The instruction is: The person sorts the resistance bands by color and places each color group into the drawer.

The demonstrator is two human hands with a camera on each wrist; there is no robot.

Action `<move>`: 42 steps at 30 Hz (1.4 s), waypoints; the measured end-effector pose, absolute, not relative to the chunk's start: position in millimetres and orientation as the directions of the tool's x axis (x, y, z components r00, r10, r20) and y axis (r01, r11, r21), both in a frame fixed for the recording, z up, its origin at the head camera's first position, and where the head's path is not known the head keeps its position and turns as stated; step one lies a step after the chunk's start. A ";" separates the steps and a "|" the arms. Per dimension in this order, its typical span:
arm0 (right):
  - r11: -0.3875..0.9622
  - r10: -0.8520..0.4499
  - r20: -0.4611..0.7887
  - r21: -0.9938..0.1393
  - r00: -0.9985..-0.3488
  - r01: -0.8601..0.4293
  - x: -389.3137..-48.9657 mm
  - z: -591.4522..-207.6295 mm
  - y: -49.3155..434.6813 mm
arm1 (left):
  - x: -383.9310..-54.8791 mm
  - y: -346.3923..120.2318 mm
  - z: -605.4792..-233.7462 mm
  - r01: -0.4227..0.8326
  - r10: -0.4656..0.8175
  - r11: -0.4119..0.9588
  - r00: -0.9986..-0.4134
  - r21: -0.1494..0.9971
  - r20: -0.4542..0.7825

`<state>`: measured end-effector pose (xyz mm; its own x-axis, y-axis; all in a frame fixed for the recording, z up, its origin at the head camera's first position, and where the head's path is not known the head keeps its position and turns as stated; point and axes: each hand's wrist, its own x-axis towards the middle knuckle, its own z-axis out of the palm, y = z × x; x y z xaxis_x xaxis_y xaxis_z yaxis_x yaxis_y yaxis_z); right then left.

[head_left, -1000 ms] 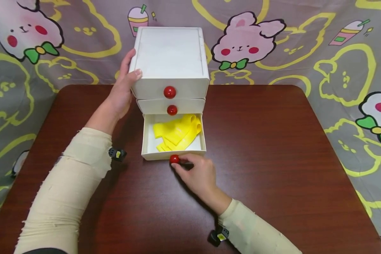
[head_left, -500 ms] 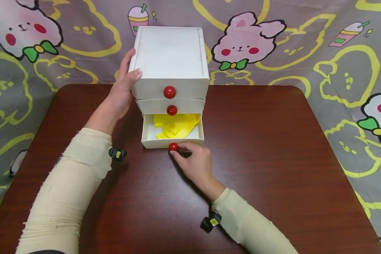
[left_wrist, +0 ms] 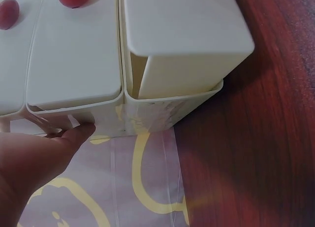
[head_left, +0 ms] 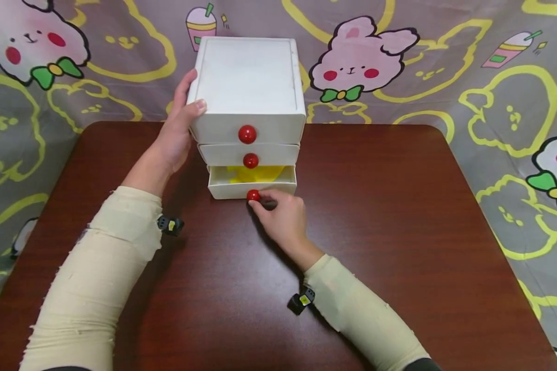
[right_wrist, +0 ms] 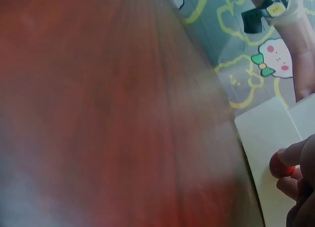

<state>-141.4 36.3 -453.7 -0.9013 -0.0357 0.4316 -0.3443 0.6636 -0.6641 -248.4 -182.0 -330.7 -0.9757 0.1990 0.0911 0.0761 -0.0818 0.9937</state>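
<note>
A white drawer cabinet with three drawers, each with a red knob, stands at the back of the table. Along its upper left side lies my left hand, thumb over the front corner, holding it. The bottom drawer is partly out; its front also juts out in the left wrist view. Yellow strips lie inside, partly hidden under the middle drawer. With thumb and forefinger my right hand pinches the bottom drawer's red knob. The right wrist view shows fingers around this knob.
The dark reddish-brown table extends to both sides of the cabinet and in front of it. Behind and beside it hangs a grey cloth printed with cartoon rabbits. Each wrist carries a small black device.
My right hand has moved away from me with the knob, sliding the bottom drawer farther in. Less of the yellow strips shows. My left hand has stayed on the cabinet.
</note>
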 end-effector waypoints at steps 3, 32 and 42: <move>0.672 -0.031 0.425 -0.661 -0.905 -0.334 -145.7 -453.6 36.2 | -247.7 -181.4 -331.4 0.070 0.197 -0.072 -0.977 0.995 0.083; 0.800 -0.049 0.378 -0.540 -0.924 -0.263 -180.1 -454.1 36.7 | -254.4 -175.1 -342.5 0.097 0.169 0.015 -0.981 0.995 0.093; 0.866 -0.248 0.183 -0.397 -0.951 -0.302 -164.5 -424.2 49.1 | -222.3 -193.4 -334.5 0.086 0.014 0.385 -0.996 0.919 0.087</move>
